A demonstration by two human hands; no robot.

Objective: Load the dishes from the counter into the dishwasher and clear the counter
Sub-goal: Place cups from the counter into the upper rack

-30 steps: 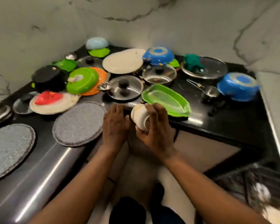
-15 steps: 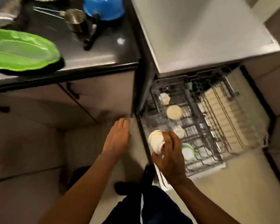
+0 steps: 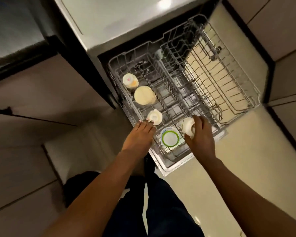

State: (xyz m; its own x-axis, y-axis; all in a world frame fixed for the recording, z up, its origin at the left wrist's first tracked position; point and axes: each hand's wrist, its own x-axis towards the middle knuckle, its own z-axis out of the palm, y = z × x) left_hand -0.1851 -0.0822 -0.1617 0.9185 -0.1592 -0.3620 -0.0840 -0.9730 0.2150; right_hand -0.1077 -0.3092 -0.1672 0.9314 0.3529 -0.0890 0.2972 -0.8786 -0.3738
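Head view: right hand [image 3: 201,135] curls round a white cup [image 3: 188,126], holding it over the dishwasher rack's [image 3: 237,106] near edge. Just left of that grip sits a green-rimmed cup [image 3: 170,138]; further left, the left hand's [image 3: 140,135] straight fingers touch an upturned cup [image 3: 154,117]. Beyond stand two more cups.

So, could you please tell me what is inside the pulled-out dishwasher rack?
The rack holds three upturned cups and a green-ringed bowl; the right hand hides part of its cup.
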